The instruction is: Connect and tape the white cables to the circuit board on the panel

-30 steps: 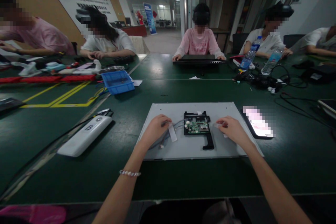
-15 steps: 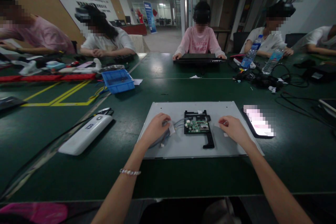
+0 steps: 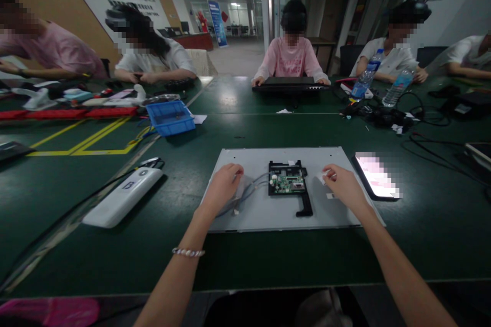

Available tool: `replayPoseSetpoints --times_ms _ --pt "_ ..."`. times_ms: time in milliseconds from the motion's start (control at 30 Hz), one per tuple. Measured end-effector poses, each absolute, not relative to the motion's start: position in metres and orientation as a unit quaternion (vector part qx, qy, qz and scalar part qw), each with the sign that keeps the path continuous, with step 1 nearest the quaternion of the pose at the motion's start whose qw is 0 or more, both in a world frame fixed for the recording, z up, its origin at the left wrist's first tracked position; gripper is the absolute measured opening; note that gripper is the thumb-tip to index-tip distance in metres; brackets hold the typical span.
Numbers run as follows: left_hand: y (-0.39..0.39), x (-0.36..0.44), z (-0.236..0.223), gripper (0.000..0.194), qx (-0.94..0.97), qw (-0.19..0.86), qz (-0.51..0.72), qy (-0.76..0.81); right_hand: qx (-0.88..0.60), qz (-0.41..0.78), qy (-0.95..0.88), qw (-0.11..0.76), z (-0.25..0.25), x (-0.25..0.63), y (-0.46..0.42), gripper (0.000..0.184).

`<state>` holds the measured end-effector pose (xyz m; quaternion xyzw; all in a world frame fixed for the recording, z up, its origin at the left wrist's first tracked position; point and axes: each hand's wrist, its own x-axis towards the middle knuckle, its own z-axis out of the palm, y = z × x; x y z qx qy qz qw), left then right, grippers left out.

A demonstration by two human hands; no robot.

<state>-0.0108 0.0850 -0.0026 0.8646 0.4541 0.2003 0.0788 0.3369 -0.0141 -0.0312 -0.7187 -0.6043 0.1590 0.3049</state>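
On a light grey panel (image 3: 264, 214) lies a black plastic bracket (image 3: 305, 207) with a green circuit board (image 3: 287, 184) set in it. Grey-blue cables (image 3: 251, 188) run left from the board, passing close to my left hand. My left hand (image 3: 224, 184) is closed over the panel's left side, its fingertips pinching a translucent strip (image 3: 239, 185), seen only faintly. Right of the bracket, my right hand (image 3: 341, 183) pinches a small translucent whitish piece (image 3: 321, 178). A small pale piece (image 3: 330, 196) lies on the panel under that hand.
A white power bank (image 3: 125, 196) with a cable lies left of the panel, a phone (image 3: 376, 176) right of it. Farther off are a blue bin (image 3: 171, 117), water bottles (image 3: 368, 74) and tangled black cables (image 3: 383, 115). Several people sit around the green table (image 3: 245, 260).
My left hand has shifted slightly left, away from the bracket, and the whitish strip hanging from it shows less. My right hand has turned a little, with its small piece still pinched.
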Motion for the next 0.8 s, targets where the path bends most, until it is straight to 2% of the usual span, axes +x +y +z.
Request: replayPoseSetpoints --times_ms 367,800 --pt "0.081 -0.008 0.000 0.026 0.869 0.038 0.189 0.456 -0.710 0.120 -0.628 0.296 -0.030 0.336 -0.016 0.025" --pt "0.074 -0.005 0.006 0.020 0.886 0.089 0.175 0.420 -0.693 0.146 -0.647 0.282 -0.033 0.335 -0.014 0.023"
